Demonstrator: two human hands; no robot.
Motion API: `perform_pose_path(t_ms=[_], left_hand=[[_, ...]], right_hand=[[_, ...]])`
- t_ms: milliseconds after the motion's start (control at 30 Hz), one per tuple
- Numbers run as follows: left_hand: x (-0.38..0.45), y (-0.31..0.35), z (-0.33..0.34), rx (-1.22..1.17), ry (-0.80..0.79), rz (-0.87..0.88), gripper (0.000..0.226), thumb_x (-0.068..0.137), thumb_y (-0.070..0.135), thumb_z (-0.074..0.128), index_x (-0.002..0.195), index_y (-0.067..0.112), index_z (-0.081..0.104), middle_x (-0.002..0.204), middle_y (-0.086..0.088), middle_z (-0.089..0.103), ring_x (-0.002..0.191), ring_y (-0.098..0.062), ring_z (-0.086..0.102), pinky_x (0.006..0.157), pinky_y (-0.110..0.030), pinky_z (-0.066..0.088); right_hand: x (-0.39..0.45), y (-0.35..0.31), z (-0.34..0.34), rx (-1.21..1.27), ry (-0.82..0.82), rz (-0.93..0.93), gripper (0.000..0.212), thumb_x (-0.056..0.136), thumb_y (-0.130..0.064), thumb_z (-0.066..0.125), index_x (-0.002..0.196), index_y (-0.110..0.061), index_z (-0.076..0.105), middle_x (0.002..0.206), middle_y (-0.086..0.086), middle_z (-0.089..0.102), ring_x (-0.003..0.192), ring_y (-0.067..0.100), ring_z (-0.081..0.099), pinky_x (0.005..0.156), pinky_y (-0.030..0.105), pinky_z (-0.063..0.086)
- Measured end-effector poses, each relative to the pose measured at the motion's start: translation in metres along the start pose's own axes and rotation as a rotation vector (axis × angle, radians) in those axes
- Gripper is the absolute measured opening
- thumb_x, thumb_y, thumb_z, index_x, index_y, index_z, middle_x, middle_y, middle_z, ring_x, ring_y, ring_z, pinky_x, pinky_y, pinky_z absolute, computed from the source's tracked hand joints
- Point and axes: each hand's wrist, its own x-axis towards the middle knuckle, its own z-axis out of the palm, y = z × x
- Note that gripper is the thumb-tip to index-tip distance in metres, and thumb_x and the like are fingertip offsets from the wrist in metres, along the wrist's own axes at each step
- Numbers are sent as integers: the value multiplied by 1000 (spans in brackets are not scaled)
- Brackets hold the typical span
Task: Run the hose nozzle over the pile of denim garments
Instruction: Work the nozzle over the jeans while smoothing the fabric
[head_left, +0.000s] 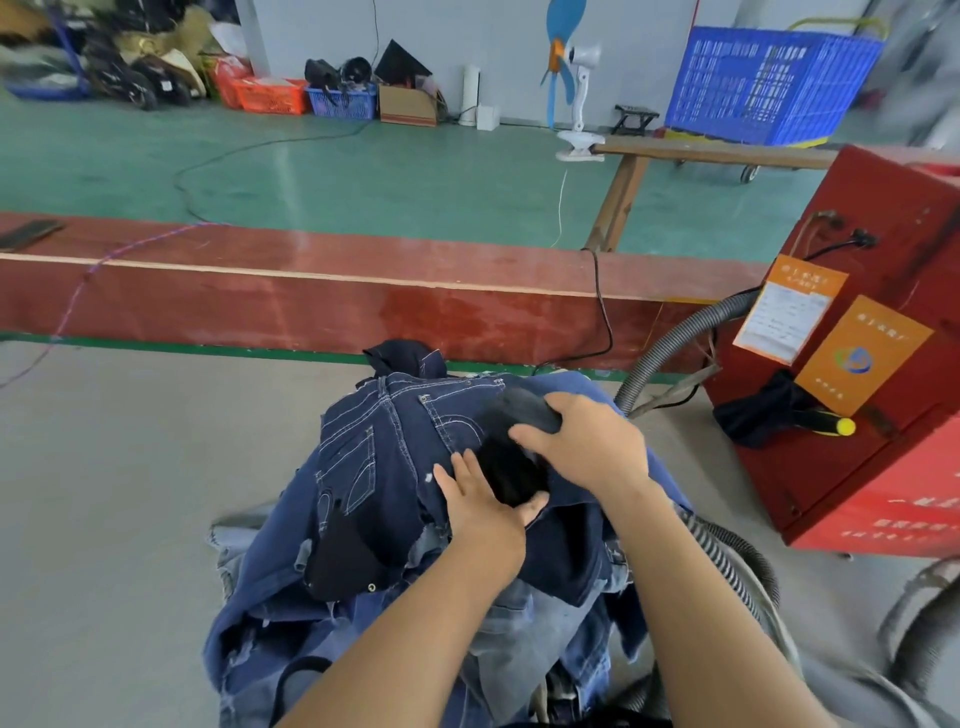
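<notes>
Head view: my right hand (587, 447) curls round the dark grey plastic hose nozzle (511, 452), mouth down on the heap of dark blue denim garments (384, 467) on the grey table (104, 493). My left hand (480, 501) lies flat, fingers straight, pressing the denim beside the nozzle. Judgement: denim is soft, heavy, prone to bunching, so pin it near the mouth; hold the rigid nozzle at its neck. Ribbed grey hose (670, 345) runs to the red machine cabinet (857, 467).

Right hand (587, 447) around black hose nozzle (511, 457) atop denim pile (395, 467), left hand (480, 501) flat alongside
</notes>
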Motion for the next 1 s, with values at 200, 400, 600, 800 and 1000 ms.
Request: perform_pose_path(t_ms=[200,400,600,800,1000], left_hand=[[1,0,1,46,-13,22,100,94,28,61,142,52,-24,146,-40,-27,137,-54,-25,108,-69,-3],[12,0,4,-54,2,-59,77,99,49,40,154,28,-9,152,-29,-27,141,-42,-25,113,-62,-6],[11,-1,2,-101,-5,-58,78,99,51,38,154,27,-12,153,-28,-26,142,-42,-25,113,-62,-6],[2,0,2,47,-39,34,117,83,37,74,140,52,-27,146,-38,-29,137,-52,-28,107,-70,-1],[1,-4,0,12,-44,48,97,93,41,59,144,49,-23,146,-37,-30,138,-50,-28,110,-67,-4]], right_hand=[[-15,25,-48,154,-14,6,35,83,-55,61,82,-21,58,63,-1,64,54,16,60,63,37,53],[-27,39,-36,-108,-284,54,37,78,-61,62,80,-24,57,59,-4,64,44,7,56,69,30,53],[-14,26,-16,-171,-232,30,34,81,-62,57,80,-28,53,57,-7,59,47,9,57,53,24,40],[-2,5,4,-90,-74,-19,37,87,-59,55,102,-26,59,79,-9,57,76,15,54,58,28,36],[-8,21,-39,178,7,-42,31,83,-58,60,87,-27,59,61,-6,60,53,13,58,56,32,51]])
